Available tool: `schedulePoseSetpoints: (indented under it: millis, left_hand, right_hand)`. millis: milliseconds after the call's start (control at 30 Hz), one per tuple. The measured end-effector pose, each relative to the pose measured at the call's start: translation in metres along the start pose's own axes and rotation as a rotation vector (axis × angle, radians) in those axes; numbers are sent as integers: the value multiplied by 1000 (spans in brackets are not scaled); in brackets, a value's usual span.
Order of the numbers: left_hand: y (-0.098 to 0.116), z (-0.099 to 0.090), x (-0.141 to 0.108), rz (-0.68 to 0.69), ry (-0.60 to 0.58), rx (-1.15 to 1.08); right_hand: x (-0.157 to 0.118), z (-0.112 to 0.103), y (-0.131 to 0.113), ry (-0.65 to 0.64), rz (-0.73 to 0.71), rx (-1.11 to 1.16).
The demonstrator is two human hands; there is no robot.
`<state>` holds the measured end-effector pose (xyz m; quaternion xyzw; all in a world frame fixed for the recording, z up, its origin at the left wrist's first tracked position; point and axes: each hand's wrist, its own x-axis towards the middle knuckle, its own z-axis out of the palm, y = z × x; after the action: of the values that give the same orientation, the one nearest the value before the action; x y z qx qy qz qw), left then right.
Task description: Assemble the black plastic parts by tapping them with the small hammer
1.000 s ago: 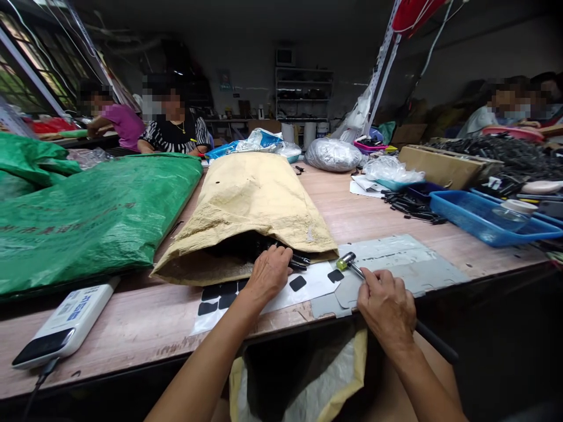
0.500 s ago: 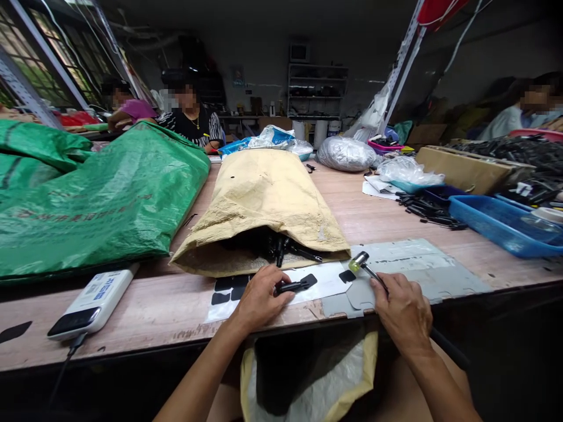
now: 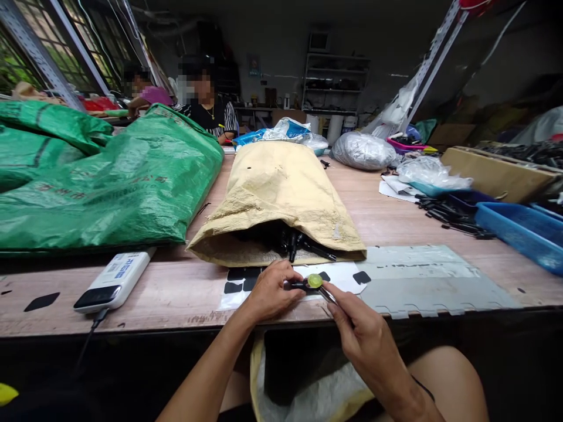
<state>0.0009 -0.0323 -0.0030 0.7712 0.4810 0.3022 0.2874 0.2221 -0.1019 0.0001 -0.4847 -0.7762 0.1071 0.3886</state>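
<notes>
My left hand is closed around a slim black plastic part, low over the white sheet at the table's front edge. In my right hand is a small hammer with a yellow-green, see-through face and a metal handle. Its head is at the right end of the black part; whether they touch I cannot tell. Flat black patches lie on the white sheet. Just behind, an open tan sack holds several black parts, some poking out of its mouth.
A green woven sack and a white power bank with a cable are at left. At right are a grey board, loose black parts and a blue tray. Another open sack hangs below the edge. A co-worker sits opposite.
My right hand has brought the hammer left, from beside the black part onto or just over its right end. My left hand keeps its hold. The whole view has shifted slightly.
</notes>
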Motion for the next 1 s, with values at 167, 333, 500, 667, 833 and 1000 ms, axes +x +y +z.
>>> schedulePoseSetpoints:
  millis: [167,333,500,667,833,1000]
  left_hand:
    - [1,-1,0,1,-4,-13]
    - [1,1,0,-5,-1,-2]
    - [-1,2,1,-7,13,-10]
    - [1,1,1,-30,5,-10]
    - [6,-1,-1,-15,14,2]
    - [8,0,0,-5,29,49]
  right_hand:
    - [-2,9,-8,41,-16,-41]
    - [-4,12,-9,-8,-13,-182]
    - [-7,5,-5,73,23,-155]
    - [-14,3,0,32,26,-130]
    - [-9,-8,8,187,25,-65]
    - [1,-43,43,270,241,-315]
